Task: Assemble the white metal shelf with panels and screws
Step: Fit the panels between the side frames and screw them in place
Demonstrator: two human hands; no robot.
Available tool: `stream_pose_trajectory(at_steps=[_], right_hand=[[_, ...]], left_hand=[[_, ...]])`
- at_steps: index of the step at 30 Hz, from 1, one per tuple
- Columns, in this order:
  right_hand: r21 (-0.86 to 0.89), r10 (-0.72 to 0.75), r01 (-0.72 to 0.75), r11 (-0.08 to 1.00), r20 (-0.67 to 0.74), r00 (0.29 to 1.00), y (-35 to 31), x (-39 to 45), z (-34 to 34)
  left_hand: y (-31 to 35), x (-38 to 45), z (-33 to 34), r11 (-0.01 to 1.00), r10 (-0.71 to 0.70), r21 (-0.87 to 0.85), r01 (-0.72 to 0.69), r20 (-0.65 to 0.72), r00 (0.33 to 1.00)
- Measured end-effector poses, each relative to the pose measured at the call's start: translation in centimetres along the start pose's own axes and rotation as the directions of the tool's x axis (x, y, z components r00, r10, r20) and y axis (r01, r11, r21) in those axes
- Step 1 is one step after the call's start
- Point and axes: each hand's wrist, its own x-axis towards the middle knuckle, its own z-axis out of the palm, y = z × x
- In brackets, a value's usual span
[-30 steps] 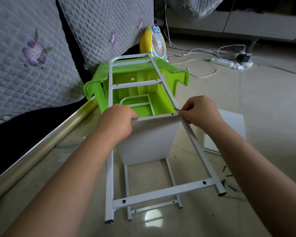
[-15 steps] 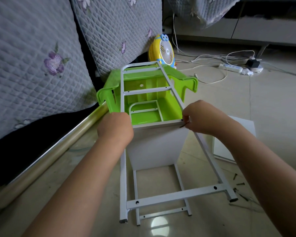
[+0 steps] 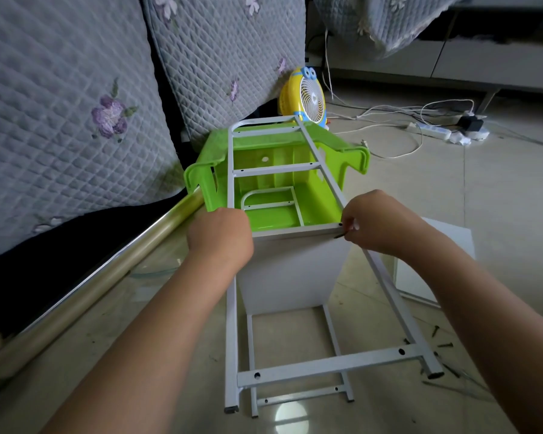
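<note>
Between both hands: white panel [image 3: 290, 274] seated in white shelf frame [image 3: 386, 281]. Left hand [image 3: 220, 238] curled, gripping panel's top left corner. Right hand [image 3: 381, 225] pinching dark screw [image 3: 339, 235] at top right corner. Beyond hands: green bin [image 3: 276, 173]. Below right hand: loose screws [image 3: 440, 341] on floor [image 3: 499, 195].

1. White metal ladder-style frame [image 3: 386, 283] lies tilted, far end propped on a green plastic bin [image 3: 295, 170].
2. White panel [image 3: 292, 270] stands upright under the frame's middle crossbar.
3. Dark loose screws [image 3: 442, 338] sit scattered on the floor beside the frame's near right foot.
</note>
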Motion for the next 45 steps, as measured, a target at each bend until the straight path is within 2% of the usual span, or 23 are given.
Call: stream_pose_trajectory(at_steps=[7, 11, 13, 17, 22, 26, 30, 33, 36, 39, 45], right_hand=[[0.136, -0.035, 0.039, 0.99, -0.034, 0.999, 0.8, -0.6, -0.3], [0.291, 0.033, 0.001, 0.957, -0.112, 0.993, 1.7, -1.1, -0.8], [0.318, 0.079, -0.019, 0.948, -0.175, 0.981, 2.4, -1.3, -1.4], [0.358, 0.134, -0.033, 0.933, -0.261, 0.956, 2.9, -1.4, -1.6], [0.23, -0.008, 0.092, 0.969, -0.343, 0.939, 2.2, -0.7, -0.5], [0.147, -0.183, 0.265, 0.953, -0.419, 0.89, 1.7, -0.1, 0.0], [0.1, -0.239, 0.299, 0.949, -0.389, 0.89, 1.2, 0.0, 0.3], [0.082, -0.195, 0.232, 0.969, -0.32, 0.927, 1.0, 0.1, 0.1], [0.136, -0.156, 0.195, 0.971, -0.254, 0.955, 1.2, 0.2, 0.2], [0.111, -0.153, 0.18, 0.977, -0.218, 0.964, 0.9, 0.1, 0.1], [-0.013, -0.151, 0.15, 0.989, -0.054, 0.987, 0.4, 0.6, -0.3]], left_hand=[[0.0, -0.4, -0.3, 1.0, -0.011, 0.023, 0.011, 0.021, 1.0], [0.2, -0.7, -0.4, 1.0, 0.012, 0.009, -0.012, 0.023, 1.0], [0.6, -0.5, -0.6, 0.992, 0.123, 0.003, -0.123, -0.059, 0.991], [1.8, 0.1, -0.1, 0.912, 0.389, -0.058, -0.407, -0.194, 0.9], [0.9, 0.8, 0.3, 0.883, 0.442, -0.095, -0.46, -0.165, 0.882], [-0.1, 0.7, 0.9, 0.904, 0.407, -0.118, -0.41, -0.053, 0.912], [-0.3, 0.7, 1.7, 0.902, 0.416, -0.148, -0.407, 0.038, 0.909], [-0.3, 0.7, 2.1, 0.899, 0.412, -0.175, -0.4, 0.032, 0.911], [-0.2, 0.7, 2.2, 0.902, 0.404, -0.176, -0.394, 0.024, 0.914], [-0.2, 0.7, 2.3, 0.9, 0.405, -0.187, -0.394, 0.026, 0.914], [-0.3, 0.7, 2.5, 0.899, 0.405, -0.193, -0.393, 0.025, 0.914]])
